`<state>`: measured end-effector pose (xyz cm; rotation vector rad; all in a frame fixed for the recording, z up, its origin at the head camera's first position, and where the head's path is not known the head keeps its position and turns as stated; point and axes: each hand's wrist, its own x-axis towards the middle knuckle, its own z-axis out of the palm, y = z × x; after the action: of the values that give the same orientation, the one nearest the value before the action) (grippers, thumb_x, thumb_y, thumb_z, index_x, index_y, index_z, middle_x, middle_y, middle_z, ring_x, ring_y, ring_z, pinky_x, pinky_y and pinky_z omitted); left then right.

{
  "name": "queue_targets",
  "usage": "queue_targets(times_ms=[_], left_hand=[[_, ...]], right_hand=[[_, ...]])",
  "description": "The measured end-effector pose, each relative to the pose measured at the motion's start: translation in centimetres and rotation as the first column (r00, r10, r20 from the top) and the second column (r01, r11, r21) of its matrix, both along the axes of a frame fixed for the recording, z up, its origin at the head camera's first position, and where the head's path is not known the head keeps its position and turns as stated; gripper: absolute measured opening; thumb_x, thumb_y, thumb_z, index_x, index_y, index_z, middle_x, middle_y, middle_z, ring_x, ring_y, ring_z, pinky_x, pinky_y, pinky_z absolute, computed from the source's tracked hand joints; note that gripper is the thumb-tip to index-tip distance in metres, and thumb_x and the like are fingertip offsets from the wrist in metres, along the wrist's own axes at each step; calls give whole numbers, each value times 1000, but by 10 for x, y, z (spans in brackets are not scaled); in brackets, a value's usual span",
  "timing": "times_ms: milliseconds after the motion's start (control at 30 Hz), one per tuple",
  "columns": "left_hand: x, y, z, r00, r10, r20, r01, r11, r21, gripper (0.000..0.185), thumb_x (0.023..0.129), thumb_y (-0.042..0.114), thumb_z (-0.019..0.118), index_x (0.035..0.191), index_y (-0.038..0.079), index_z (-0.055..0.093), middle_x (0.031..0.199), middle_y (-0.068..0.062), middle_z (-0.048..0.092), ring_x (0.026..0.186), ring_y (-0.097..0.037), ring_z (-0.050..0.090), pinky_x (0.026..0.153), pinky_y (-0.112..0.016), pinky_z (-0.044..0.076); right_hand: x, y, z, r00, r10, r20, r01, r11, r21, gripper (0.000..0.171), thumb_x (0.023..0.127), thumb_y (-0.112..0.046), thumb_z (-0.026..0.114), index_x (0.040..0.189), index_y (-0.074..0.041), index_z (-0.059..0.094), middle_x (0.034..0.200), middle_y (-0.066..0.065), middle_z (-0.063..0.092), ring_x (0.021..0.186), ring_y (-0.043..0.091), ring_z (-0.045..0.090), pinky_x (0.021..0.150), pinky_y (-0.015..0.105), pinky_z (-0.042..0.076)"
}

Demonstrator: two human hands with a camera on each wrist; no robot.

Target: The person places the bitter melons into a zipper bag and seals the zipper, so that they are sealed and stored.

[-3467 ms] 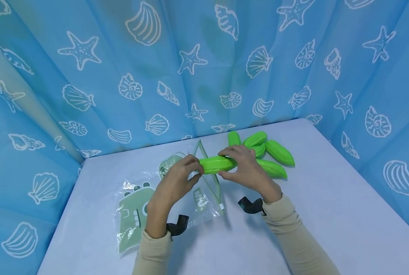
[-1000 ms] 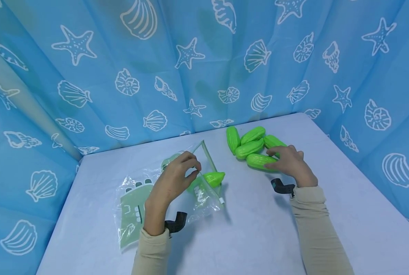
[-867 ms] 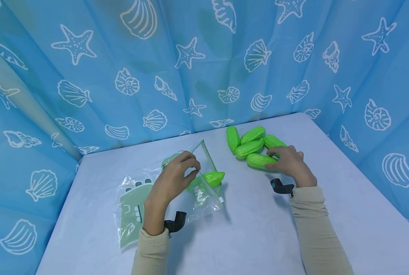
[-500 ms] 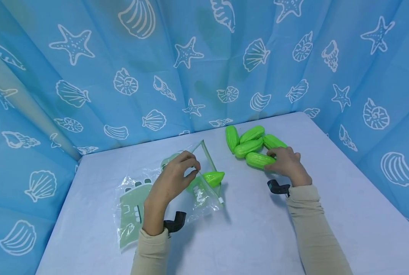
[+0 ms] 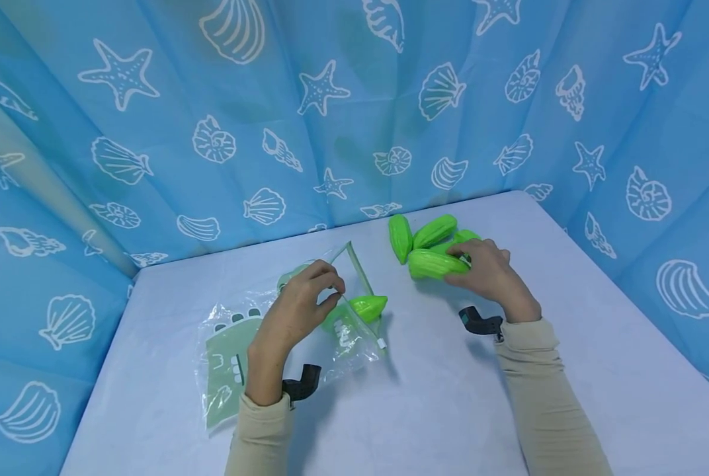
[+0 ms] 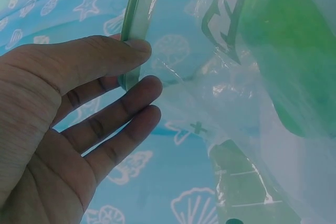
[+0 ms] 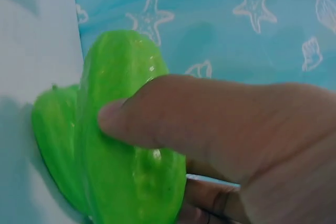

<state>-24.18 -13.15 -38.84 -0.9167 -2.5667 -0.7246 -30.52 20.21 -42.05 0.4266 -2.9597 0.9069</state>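
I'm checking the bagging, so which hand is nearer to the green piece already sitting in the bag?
Left. The left hand pinches the bag's rim right beside the green piece in the bag; the right hand is off to its right, gripping another green piece.

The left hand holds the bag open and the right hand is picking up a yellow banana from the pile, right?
Not quite. The right hand grips a green ridged toy vegetable, not a yellow banana; the right wrist view shows its green skin up close. The left hand does pinch the rim of the clear bag, holding it open.
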Motion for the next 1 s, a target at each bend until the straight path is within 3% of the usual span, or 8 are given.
queue_targets(times_ms=[300, 600, 1000], left_hand=[[1, 1, 2, 1000, 13, 23, -12, 1000, -6, 17, 78, 0, 70, 86, 14, 65, 97, 4, 54, 86, -10, 55, 74, -23, 50], [0, 2, 0, 999, 24, 27, -23, 1000, -18, 16, 78, 0, 70, 85, 14, 65, 98, 6, 54, 86, -6, 55, 74, -19, 49], [2, 3, 1, 999, 31, 28, -30, 999, -23, 18, 77, 1, 71, 85, 16, 65, 99, 6, 55, 87, -11, 57, 74, -20, 49]], right_hand=[[5, -32, 4, 991, 79, -104, -77, 997, 27, 50, 77, -30, 73, 120, -10, 58, 121, 13, 53, 115, 33, 38, 83, 51, 26], [13, -61, 3, 962, 158, -221, -158, 987, 17, 51, 74, -34, 76, 117, -11, 61, 115, 10, 56, 111, 31, 41, 84, 52, 25], [19, -88, -2, 927, 176, -332, -188, 982, -4, 50, 74, -29, 77, 119, -14, 60, 118, 5, 56, 109, 25, 43, 76, 43, 27]])
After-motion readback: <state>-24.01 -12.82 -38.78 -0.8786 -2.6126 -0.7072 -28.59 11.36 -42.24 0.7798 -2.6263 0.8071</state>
